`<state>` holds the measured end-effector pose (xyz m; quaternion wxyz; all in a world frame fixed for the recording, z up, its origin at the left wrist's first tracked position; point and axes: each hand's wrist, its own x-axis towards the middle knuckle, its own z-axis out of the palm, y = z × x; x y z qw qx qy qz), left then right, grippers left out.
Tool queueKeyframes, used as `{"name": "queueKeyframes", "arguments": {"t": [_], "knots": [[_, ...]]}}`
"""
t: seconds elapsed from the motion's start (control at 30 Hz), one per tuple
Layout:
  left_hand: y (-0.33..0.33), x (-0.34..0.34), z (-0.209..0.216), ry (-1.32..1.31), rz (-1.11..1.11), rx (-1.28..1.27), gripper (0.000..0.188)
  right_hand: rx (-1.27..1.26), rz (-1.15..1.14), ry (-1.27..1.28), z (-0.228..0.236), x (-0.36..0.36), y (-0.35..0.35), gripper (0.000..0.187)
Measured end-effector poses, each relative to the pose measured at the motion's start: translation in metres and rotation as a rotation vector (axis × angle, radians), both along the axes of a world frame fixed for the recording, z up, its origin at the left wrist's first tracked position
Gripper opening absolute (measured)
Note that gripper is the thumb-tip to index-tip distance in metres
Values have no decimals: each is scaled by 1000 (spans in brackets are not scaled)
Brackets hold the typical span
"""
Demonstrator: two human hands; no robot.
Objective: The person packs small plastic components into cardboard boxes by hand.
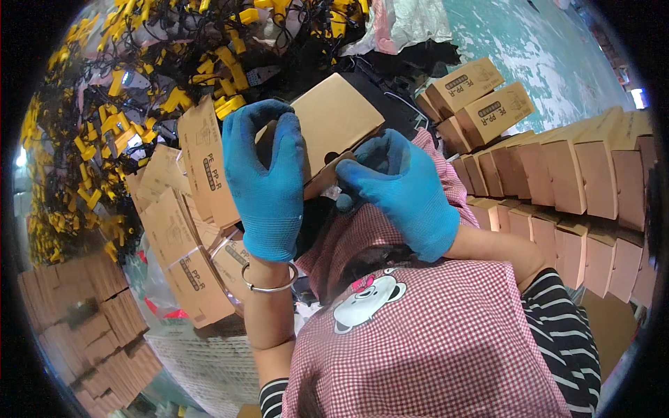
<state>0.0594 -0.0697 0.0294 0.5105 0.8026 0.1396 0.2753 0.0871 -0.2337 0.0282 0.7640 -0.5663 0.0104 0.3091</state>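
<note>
A small brown cardboard box (337, 111) is held in front of me, tilted, with a dark round notch near its close edge. My left hand (266, 171), in a blue knit glove, closes on the box's left side with the fingers curled. On the near right edge, my right hand (408, 188), gloved the same, pinches a flap of the box between thumb and fingers. Some of the fingertips are hidden behind the cardboard. Just left of my left hand stand flattened printed cartons (205, 164).
Yellow tools with black cords (97, 132) are heaped at the far left. Two finished boxes (495, 111) lie at the right, beside long rows of stacked boxes (557, 167). Bundled flat cartons (185, 258) and a cardboard stack (83, 327) are at the left.
</note>
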Motion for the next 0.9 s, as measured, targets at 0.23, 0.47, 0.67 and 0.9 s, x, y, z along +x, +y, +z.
{"name": "queueKeyframes", "arguments": {"t": [0.23,0.47,0.67,0.9], "knots": [[-6,-6,0,-2,-13,-17,13,-27,25,-16,7,-4,0,29],[-13,-10,0,-8,-5,107,14,-40,88,62,14,6,-5,30],[3,-16,1,13,-47,138,28,429,233,396,9,25,-30,30],[-14,-28,18,33,-192,733,62,406,270,774,-64,57,-64,52]]}}
